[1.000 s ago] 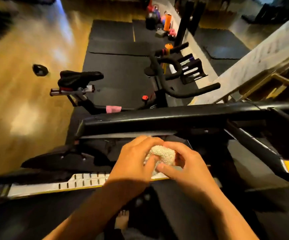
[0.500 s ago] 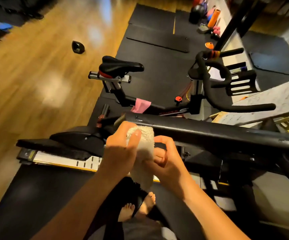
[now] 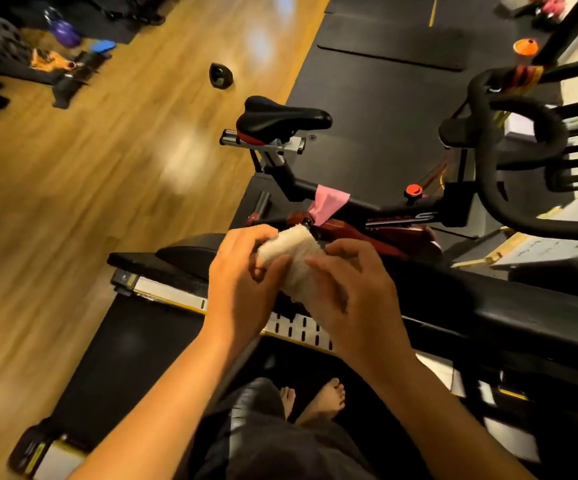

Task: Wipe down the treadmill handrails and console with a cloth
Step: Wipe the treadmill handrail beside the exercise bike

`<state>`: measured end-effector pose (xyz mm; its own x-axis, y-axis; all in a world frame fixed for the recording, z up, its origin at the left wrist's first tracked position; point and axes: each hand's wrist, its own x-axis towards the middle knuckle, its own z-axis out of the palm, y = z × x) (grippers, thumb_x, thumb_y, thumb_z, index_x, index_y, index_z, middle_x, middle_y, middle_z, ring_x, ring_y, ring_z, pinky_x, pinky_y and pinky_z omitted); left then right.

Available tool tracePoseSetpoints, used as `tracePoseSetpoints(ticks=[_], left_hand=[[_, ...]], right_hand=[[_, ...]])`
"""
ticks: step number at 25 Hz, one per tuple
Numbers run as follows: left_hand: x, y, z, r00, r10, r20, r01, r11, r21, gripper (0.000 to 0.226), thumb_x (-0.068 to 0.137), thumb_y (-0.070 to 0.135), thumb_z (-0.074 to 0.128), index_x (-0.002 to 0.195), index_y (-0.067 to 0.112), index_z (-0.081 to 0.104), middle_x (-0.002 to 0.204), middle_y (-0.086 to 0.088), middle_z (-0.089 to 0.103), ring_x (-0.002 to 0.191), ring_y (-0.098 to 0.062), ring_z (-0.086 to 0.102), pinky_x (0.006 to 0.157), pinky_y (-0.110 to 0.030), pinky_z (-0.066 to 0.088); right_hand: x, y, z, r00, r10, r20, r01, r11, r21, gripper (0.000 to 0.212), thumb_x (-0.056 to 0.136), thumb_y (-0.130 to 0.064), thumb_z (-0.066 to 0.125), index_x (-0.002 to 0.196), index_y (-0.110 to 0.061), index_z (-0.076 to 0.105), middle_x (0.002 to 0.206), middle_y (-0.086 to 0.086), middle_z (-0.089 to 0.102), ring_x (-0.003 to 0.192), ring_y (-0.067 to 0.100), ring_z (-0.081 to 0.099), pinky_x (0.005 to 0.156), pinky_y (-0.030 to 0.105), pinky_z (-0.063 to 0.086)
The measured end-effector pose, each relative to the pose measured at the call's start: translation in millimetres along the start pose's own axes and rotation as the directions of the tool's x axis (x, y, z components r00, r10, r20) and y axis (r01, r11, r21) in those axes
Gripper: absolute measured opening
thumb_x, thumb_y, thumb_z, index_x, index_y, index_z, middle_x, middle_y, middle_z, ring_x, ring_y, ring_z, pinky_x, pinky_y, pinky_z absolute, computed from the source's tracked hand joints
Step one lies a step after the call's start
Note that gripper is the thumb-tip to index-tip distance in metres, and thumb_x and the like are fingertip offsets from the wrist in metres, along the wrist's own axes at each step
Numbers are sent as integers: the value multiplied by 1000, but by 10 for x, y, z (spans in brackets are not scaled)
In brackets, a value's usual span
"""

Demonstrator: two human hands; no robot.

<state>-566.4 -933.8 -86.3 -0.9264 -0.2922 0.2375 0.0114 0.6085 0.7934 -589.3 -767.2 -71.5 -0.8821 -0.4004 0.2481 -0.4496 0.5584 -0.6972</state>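
Note:
A folded white terry cloth (image 3: 292, 252) sits between both hands at the middle of the view. My left hand (image 3: 242, 282) grips its left side, fingers curled round it. My right hand (image 3: 353, 292) pinches its right side with curled fingertips. Under and right of the hands runs the treadmill's black handrail (image 3: 509, 306), stretching to the right edge. The cloth hangs just above the rail's left end; contact cannot be told. The treadmill belt (image 3: 118, 362) lies below left. No console is visible.
A spin bike stands just beyond the treadmill, with its black saddle (image 3: 280, 121), a pink cloth (image 3: 329, 202) on its frame and black handlebars (image 3: 509, 168) at right. Wooden floor (image 3: 73, 202) spreads left. Bare feet (image 3: 318, 398) stand on the belt.
The view has swung left and down along the rail. Both hands stayed on the cloth, refolding it from a hanging strip into a compact wad at the rail's left end.

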Motion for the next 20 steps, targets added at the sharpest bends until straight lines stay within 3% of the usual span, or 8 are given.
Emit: tracePoseSetpoints(ticks=[2,4,6,8,11,17,20], left_hand=[[127,-82,77,997,59,47,-69,970,234,32,84,16,72,115,12,67,123,-9,58,105,-17,57,88,-17,46],[185,-176,151,970,172,174,-219,929,299,29,88,16,68,116,10,69,122,-8,63,110,-18,59,97,-25,44],[138,-309,182,898,343,275,-414,870,268,25,93,16,59,116,9,69,121,-7,67,115,-17,60,103,-35,42],[109,-457,143,853,400,334,-495,824,277,31,96,23,53,122,11,64,131,-6,61,126,-15,53,109,-44,37],[204,-677,54,815,422,398,-538,806,247,36,97,27,48,128,11,60,136,-5,57,132,-14,48,112,-48,33],[694,-1155,-225,760,454,464,-517,856,10,37,95,23,48,128,8,59,134,-6,59,132,-15,48,111,-53,33],[792,-1167,-185,714,482,508,-508,856,-98,41,94,22,47,130,7,58,137,-6,56,135,-14,45,114,-51,30]], right_hand=[[96,124,74,998,-18,54,32,962,-270,41,77,-16,76,115,-15,62,124,8,53,103,14,53,83,26,52],[87,261,145,991,-51,122,104,871,-480,49,73,-14,72,121,-14,59,133,10,52,118,29,51,92,46,47],[-3,354,214,975,-115,191,202,815,-543,51,81,-18,55,131,-12,52,144,10,46,135,30,37,105,55,34],[-96,386,325,967,-133,218,238,780,-579,51,87,-21,43,137,-10,44,146,11,44,140,28,32,110,56,28],[-101,330,526,979,-103,175,189,775,-602,49,90,-18,41,138,-8,42,143,15,47,137,32,38,111,51,27],[296,-163,1273,995,63,-77,-97,757,-646,40,92,-14,48,130,-6,57,136,15,55,132,32,46,111,49,34],[254,-203,1197,994,104,-22,-90,703,-705,52,84,-14,49,136,-8,50,141,11,50,137,28,38,114,54,25]])
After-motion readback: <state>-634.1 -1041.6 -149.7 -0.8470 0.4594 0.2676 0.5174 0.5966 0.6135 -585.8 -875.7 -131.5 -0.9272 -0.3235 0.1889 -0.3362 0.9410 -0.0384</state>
